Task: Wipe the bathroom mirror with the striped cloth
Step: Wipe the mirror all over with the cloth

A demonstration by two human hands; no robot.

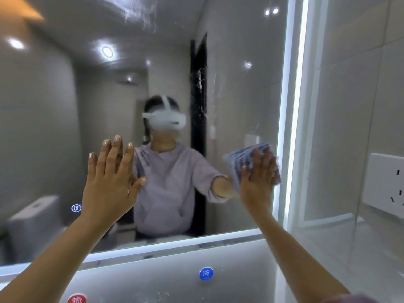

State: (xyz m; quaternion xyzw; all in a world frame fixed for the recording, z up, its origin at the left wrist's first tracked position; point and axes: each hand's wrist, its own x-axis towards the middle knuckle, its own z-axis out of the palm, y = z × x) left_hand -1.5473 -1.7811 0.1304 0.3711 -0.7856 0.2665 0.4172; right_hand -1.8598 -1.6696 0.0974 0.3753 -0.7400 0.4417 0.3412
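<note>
My flat right hand (pixel 258 178) is pressing blue striped cloth (pixel 240 157) at four o'clock on backlit mirror (pixel 54 127); splayed left hand (pixel 113 178) is risking smudges.

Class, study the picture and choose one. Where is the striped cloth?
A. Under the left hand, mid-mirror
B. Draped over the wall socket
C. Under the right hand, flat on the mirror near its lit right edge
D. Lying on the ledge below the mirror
C: the right hand presses the striped cloth flat against the mirror beside its lit right edge, while the left hand lies bare on the glass.
</note>
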